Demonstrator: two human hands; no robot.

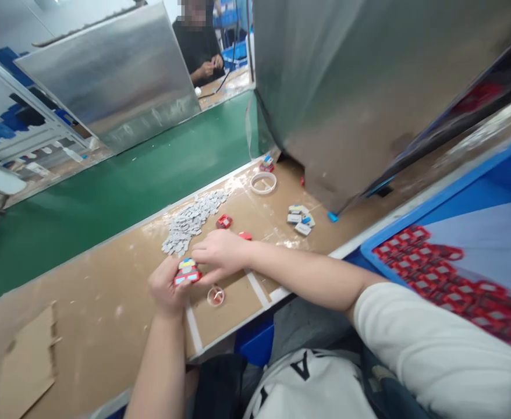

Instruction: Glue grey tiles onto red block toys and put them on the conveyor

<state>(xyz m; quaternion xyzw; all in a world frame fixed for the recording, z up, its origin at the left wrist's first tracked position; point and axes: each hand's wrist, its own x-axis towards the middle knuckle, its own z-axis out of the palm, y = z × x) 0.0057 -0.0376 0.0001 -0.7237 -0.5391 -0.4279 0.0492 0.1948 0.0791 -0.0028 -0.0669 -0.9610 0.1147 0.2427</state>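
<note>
Just in front of me, my left hand (167, 284) is closed around the left side of a small red toy car (188, 273) with a grey, yellow and pale blue top. Reaching in from the right, my right hand (223, 253) has its fingertips at the car's upper edge and its thumb at its right side. The fingers partly hide the car. Beyond the hands lies a pile of small grey-white pieces (190, 221). A similar red piece (224, 221) sits past my right hand, and another red piece (244, 235) shows behind my wrist.
A clear ring (263, 183) and white, yellow and blue parts (300, 219) lie to the right. A small round dish (216, 295) is near. A blue bin (369, 250) holds red pieces. Cardboard (28, 366) lies left. Beyond the green belt (142, 169), a person (198, 52) works.
</note>
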